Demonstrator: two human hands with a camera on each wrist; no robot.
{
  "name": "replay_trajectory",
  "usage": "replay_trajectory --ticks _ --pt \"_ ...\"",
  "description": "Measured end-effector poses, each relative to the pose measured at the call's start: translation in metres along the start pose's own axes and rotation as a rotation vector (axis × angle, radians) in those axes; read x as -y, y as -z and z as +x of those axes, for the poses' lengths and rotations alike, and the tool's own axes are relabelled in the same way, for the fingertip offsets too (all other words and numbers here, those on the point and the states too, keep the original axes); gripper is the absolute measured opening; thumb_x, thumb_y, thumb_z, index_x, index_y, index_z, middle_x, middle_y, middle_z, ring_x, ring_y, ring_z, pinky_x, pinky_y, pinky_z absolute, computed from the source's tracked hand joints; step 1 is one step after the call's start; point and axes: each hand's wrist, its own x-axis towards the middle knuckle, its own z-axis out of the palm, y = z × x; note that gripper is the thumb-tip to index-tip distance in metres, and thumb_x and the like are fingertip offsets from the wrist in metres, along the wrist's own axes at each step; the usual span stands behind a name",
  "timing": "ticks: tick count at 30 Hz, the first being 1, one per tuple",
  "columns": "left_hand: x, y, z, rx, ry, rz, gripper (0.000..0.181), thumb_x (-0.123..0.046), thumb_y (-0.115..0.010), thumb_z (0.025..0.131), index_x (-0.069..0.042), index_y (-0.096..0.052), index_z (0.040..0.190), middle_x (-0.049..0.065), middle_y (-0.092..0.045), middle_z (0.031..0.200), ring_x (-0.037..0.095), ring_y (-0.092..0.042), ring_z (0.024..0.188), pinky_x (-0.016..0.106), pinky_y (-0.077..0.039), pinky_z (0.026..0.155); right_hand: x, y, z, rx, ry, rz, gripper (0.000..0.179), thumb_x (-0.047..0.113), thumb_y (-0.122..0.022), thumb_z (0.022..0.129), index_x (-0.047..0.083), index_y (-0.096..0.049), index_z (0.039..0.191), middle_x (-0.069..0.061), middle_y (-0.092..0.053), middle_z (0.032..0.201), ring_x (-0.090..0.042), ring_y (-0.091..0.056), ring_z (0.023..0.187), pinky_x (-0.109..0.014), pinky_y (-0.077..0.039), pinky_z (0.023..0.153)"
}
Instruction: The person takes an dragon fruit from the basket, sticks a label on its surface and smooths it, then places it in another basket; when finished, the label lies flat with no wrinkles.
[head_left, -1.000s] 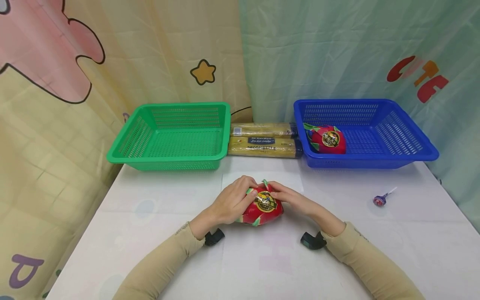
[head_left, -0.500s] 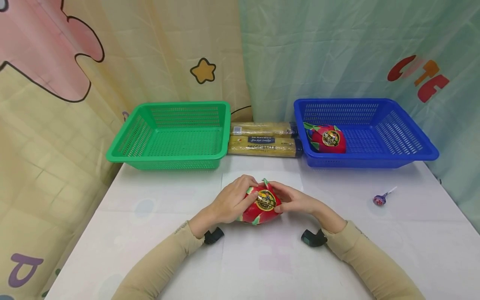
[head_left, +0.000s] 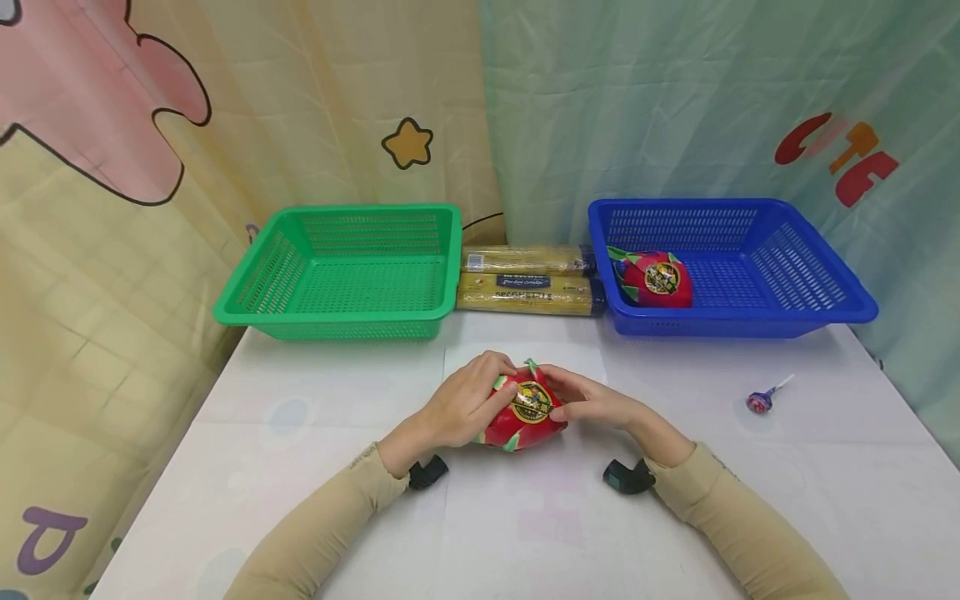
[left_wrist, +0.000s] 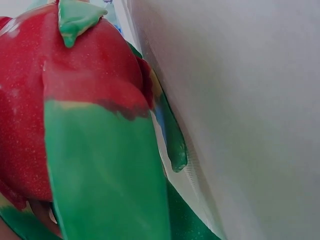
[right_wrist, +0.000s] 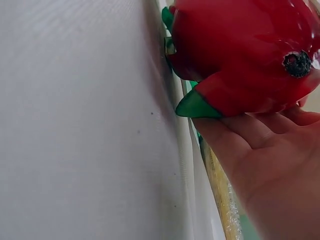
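Observation:
A red dragon fruit (head_left: 525,432) with green-tipped scales and a black-and-gold sticker lies low over the middle of the white table, between both hands. From its left side my left hand (head_left: 467,404) grips it, thumb across the front and fingers over the top. My right hand (head_left: 600,404) holds the right end, thumb near the sticker and fingers behind. The left wrist view shows the glossy dragon fruit (left_wrist: 95,75) close up, with a broad green scale. In the right wrist view, the fingers of the right hand (right_wrist: 280,170) lie along the dragon fruit (right_wrist: 235,45), below its dark round end.
Behind stand a green basket (head_left: 337,321) on the left and a blue basket (head_left: 735,315) on the right, with another dragon fruit (head_left: 678,287) in the blue one. Two spaghetti packs (head_left: 525,304) lie between the baskets. A wrapped lollipop (head_left: 759,402) rests at right.
My right thumb has come down to the front right of the dragon fruit, spreading away from the fingers. The left hand and the fruit stay nearly in place.

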Motion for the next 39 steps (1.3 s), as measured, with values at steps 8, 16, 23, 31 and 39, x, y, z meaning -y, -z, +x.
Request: replay_trajectory --ticks 8,16,23,31,39 --pt "0.001 -0.001 0.0 -0.008 -0.018 -0.001 0.025 -0.03 -0.035 0.1 -0.009 -0.047 0.108 0.004 -0.05 0.114 0.012 -0.05 0.101 0.029 -0.046 0.082 0.0 -0.002 0.003 -0.028 -0.05 -0.011 0.068 0.022 -0.055 0.092 -0.003 -0.021 0.145 -0.025 -0.034 0.142 -0.036 -0.037 0.126 -0.048 -0.034 0.102" --pt "-0.001 -0.002 0.001 -0.015 -0.008 0.011 0.032 -0.037 -0.032 0.1 -0.01 -0.047 0.106 0.004 -0.051 0.114 0.012 -0.05 0.101 0.029 -0.045 0.083 0.001 0.001 0.003 0.002 -0.064 0.006 0.073 0.02 -0.062 0.09 -0.001 -0.02 0.146 -0.023 -0.034 0.142 -0.034 -0.038 0.126 -0.043 -0.037 0.101" --pt "-0.003 -0.003 0.0 -0.034 0.053 0.011 0.038 -0.045 -0.049 0.092 -0.011 -0.045 0.109 0.001 -0.051 0.11 0.009 -0.05 0.094 0.024 -0.047 0.071 0.006 -0.019 0.006 -0.189 -0.182 -0.1 0.058 0.042 -0.034 0.101 0.009 -0.024 0.148 -0.016 -0.037 0.14 -0.032 -0.034 0.127 -0.053 -0.028 0.104" --pt "-0.005 -0.003 0.001 -0.041 0.052 0.035 0.03 -0.036 -0.045 0.095 -0.009 -0.046 0.108 0.004 -0.052 0.11 0.012 -0.051 0.095 0.027 -0.047 0.075 0.002 -0.052 0.017 -0.568 0.001 -0.196 0.049 0.033 -0.021 0.105 0.0 -0.048 0.129 -0.014 -0.056 0.117 -0.022 -0.051 0.106 -0.038 -0.042 0.093" --pt "-0.003 -0.004 0.0 -0.064 0.0 0.064 0.022 -0.028 -0.041 0.097 -0.008 -0.047 0.106 0.005 -0.052 0.108 0.013 -0.051 0.096 0.029 -0.047 0.079 0.01 -0.057 0.017 -0.547 -0.011 -0.184 0.039 0.028 -0.029 0.104 0.003 -0.047 0.127 -0.013 -0.057 0.108 -0.022 -0.053 0.096 -0.032 -0.047 0.08"
